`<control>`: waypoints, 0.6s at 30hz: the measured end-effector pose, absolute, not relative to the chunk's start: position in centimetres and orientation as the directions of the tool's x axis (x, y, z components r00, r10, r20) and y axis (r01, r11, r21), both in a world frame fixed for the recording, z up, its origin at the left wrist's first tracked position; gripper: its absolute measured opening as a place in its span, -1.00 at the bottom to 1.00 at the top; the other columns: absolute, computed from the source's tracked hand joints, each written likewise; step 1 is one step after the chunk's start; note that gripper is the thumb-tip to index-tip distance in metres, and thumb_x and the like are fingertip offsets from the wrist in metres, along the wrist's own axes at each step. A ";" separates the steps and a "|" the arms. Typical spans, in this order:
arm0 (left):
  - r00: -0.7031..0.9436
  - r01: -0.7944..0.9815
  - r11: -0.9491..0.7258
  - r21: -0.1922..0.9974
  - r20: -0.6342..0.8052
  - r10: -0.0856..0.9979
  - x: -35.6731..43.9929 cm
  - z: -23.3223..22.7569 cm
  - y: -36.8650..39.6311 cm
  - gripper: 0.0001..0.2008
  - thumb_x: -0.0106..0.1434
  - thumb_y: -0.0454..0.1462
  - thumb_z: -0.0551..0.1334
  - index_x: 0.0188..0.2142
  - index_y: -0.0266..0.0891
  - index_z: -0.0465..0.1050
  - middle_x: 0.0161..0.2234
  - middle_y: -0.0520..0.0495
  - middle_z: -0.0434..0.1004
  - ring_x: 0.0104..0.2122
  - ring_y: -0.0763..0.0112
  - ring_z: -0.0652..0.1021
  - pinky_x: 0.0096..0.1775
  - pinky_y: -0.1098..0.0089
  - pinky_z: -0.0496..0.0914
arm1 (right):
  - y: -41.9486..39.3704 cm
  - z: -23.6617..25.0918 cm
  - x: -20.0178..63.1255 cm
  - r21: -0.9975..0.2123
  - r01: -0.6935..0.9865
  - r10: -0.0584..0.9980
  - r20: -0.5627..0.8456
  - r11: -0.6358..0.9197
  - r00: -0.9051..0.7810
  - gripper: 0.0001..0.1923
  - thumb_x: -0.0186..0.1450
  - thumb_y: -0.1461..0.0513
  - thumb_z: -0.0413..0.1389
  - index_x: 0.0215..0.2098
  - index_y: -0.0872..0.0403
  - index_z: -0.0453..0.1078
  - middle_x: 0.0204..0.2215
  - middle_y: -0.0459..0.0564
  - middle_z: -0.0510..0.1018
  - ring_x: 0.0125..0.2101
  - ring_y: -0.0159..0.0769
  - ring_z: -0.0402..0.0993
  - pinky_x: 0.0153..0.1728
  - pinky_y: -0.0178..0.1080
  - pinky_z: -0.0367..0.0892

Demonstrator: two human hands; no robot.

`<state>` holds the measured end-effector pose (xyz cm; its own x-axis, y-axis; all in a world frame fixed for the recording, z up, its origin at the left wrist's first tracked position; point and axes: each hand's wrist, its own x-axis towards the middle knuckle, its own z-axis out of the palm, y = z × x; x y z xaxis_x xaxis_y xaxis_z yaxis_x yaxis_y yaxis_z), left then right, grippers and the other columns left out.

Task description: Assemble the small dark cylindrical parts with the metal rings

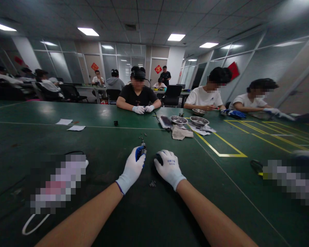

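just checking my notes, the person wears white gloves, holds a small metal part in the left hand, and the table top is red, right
Not quite: the table is dark green, not red, as the head view shows. The rest stands: both hands wear white gloves, and the left hand holds a small metal part at its fingertips, with the right hand beside it.

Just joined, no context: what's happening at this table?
A person in white gloves works at a green table. The left hand grips a small blue-and-metal part, held upright; what it is exactly is too small to tell. The right hand rests on the table beside it, over something dark. A few small dark pieces lie between the wrists and more beyond the hands. Across the table, other gloved people sit working near metal bowls.
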<state>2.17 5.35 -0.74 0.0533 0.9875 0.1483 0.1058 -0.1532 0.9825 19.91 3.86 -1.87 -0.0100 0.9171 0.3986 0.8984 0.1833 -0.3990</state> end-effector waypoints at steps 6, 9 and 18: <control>0.031 0.022 -0.300 0.954 0.299 0.954 2.1 -1.2 5.3 -0.53 0.23 -0.30 0.33 0.15 -0.19 0.42 0.08 -0.21 0.57 0.10 0.13 0.57 0.20 0.09 0.40 | 1.8 -0.6 18.8 -0.713 0.523 0.881 0.422 0.467 -0.212 -0.81 0.32 0.19 0.15 -0.10 0.04 0.45 -0.22 0.03 0.63 -0.24 -0.20 0.58 -0.18 -0.15 0.48; 0.035 0.042 -0.315 0.948 0.314 0.949 2.4 -0.9 4.7 -0.57 0.24 -0.30 0.33 0.11 -0.19 0.43 0.06 -0.19 0.58 0.10 0.12 0.57 0.22 0.05 0.38 | 1.0 -0.2 18.0 -0.794 0.435 0.905 0.380 0.424 -0.190 -0.70 0.25 0.20 0.23 -0.05 0.03 0.42 -0.20 0.01 0.65 -0.24 -0.21 0.61 -0.20 -0.17 0.51; 0.117 0.233 -0.453 0.861 0.438 0.891 3.4 0.9 2.4 -0.61 0.23 -0.29 0.34 0.06 -0.18 0.45 -0.01 -0.16 0.58 0.03 0.14 0.59 0.14 0.10 0.46 | 1.5 -0.7 17.8 -0.816 0.449 0.919 0.392 0.363 -0.032 -0.68 0.19 0.23 0.16 -0.07 0.04 0.44 -0.30 -0.01 0.67 -0.33 -0.20 0.61 -0.27 -0.19 0.50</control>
<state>3.38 2.39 0.91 0.1174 0.8914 0.4377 0.2326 -0.4532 0.8605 17.79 1.45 -0.69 -0.0317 0.9194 0.3920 0.4492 0.3635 -0.8161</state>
